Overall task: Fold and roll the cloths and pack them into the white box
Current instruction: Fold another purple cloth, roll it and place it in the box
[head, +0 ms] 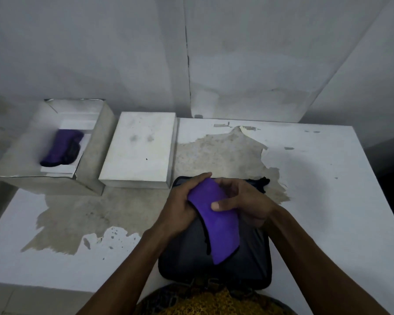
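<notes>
Left hand [182,201] and right hand [241,201] both grip the far end of a folded purple cloth [216,219], fingers curled round it, above a black pouch [248,264] (near centre). White box [93,142] far left holds one rolled purple cloth [62,148]; its lid [139,148] lies just right.

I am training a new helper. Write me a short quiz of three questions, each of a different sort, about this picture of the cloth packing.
1. True or false: the open white box at the far left already holds a rolled purple cloth.
2. Which hands hold the purple cloth above the dark cloth? A) left hand only B) right hand only C) both
3. Fill in: the white lid lies between the open box and the ___ part of the table.

Key: 1 true; 2 C; 3 right
</notes>
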The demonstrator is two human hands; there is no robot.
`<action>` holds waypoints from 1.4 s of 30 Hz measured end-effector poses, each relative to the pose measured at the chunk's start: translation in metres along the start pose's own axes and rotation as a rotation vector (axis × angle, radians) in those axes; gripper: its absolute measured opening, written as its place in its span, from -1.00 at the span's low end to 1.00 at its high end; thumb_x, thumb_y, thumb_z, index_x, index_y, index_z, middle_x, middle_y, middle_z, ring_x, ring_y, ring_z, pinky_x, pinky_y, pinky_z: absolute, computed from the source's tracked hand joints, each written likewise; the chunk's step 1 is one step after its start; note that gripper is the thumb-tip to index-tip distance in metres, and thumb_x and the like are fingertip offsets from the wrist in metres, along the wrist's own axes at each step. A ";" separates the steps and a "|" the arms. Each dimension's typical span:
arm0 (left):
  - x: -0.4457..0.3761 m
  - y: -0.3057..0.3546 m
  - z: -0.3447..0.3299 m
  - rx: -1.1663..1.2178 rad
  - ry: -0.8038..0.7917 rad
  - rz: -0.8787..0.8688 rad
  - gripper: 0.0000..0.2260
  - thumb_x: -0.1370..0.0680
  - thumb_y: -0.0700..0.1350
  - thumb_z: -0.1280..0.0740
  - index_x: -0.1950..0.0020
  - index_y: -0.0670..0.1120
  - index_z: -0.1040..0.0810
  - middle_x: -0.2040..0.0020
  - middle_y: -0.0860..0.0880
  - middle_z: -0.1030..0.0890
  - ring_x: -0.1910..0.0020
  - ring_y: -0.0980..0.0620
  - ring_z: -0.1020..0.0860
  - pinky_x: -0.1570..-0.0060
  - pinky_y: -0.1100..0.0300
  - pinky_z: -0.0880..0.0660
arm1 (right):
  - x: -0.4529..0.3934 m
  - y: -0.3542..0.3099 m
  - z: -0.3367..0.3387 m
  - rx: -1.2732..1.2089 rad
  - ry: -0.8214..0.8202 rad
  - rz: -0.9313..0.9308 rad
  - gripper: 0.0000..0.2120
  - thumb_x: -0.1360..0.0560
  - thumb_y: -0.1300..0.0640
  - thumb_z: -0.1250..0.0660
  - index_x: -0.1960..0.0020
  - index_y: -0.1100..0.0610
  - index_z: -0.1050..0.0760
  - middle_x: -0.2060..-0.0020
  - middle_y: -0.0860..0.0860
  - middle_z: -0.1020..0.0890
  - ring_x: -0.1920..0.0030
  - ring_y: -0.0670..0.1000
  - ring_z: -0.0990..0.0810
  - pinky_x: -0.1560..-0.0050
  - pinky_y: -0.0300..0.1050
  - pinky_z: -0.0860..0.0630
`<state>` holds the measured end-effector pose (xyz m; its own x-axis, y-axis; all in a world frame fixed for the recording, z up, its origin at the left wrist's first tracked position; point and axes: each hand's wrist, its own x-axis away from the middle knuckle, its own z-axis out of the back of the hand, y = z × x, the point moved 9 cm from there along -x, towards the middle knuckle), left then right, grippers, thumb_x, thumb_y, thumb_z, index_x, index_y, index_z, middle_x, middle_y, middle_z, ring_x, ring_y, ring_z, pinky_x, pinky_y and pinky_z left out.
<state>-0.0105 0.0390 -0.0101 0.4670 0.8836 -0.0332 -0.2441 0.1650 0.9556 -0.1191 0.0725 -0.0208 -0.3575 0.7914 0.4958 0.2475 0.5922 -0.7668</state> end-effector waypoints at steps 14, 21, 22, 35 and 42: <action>0.009 -0.021 0.009 0.655 0.173 0.501 -0.79 -0.56 -0.19 -0.30 0.15 -0.03 -0.72 0.14 -0.11 -0.72 0.16 -0.01 -0.69 0.24 0.19 -0.60 | 0.014 -0.006 0.010 0.148 0.194 -0.035 -0.53 -0.28 0.19 -0.56 -0.13 0.30 -0.54 0.01 0.16 -0.71 -0.02 0.17 -0.68 -0.05 0.04 -0.63; 0.018 -0.031 0.004 0.861 0.218 0.676 -0.75 -0.29 0.00 -0.44 0.13 -0.10 -0.71 0.12 -0.15 -0.71 0.21 -0.02 -0.69 0.28 0.14 -0.62 | 0.015 -0.013 0.001 0.174 0.320 0.149 -0.69 -0.32 0.30 -0.54 0.03 0.40 -0.53 0.19 0.20 -0.71 0.23 0.06 -0.67 0.24 -0.16 -0.62; 0.019 -0.032 0.004 0.873 0.219 0.692 -0.71 -0.29 0.00 -0.44 0.07 -0.13 -0.69 0.10 -0.17 -0.71 0.20 -0.03 -0.69 0.28 0.12 -0.62 | 0.015 -0.013 0.001 0.219 0.349 0.179 -0.71 -0.31 0.28 -0.55 0.06 0.37 -0.54 0.24 0.15 -0.70 0.27 0.01 -0.67 0.28 -0.21 -0.61; 0.021 -0.025 0.001 1.081 0.184 0.779 -0.70 -0.35 -0.08 -0.37 0.03 -0.23 -0.66 0.07 -0.22 -0.68 0.16 -0.09 -0.66 0.21 0.04 -0.66 | 0.002 -0.001 -0.015 0.158 0.116 0.148 -0.48 -0.28 0.09 -0.56 -0.20 -0.04 -0.50 -0.10 0.01 -0.66 -0.05 0.00 -0.67 0.09 -0.20 -0.60; 0.012 -0.026 0.046 0.745 0.276 0.665 -0.80 -0.57 -0.14 -0.28 -0.04 -0.16 -0.68 -0.02 -0.18 -0.69 -0.02 -0.13 -0.63 -0.01 0.02 -0.62 | -0.013 0.008 -0.043 0.041 -0.048 0.103 -0.59 -0.39 0.17 -0.48 -0.21 0.20 -0.54 -0.09 0.14 -0.68 -0.06 0.08 -0.67 0.00 -0.15 -0.59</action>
<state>0.0410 0.0254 -0.0220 0.1960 0.7822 0.5914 0.2504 -0.6231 0.7410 -0.0740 0.0734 -0.0165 -0.3748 0.8393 0.3939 0.2484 0.5002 -0.8295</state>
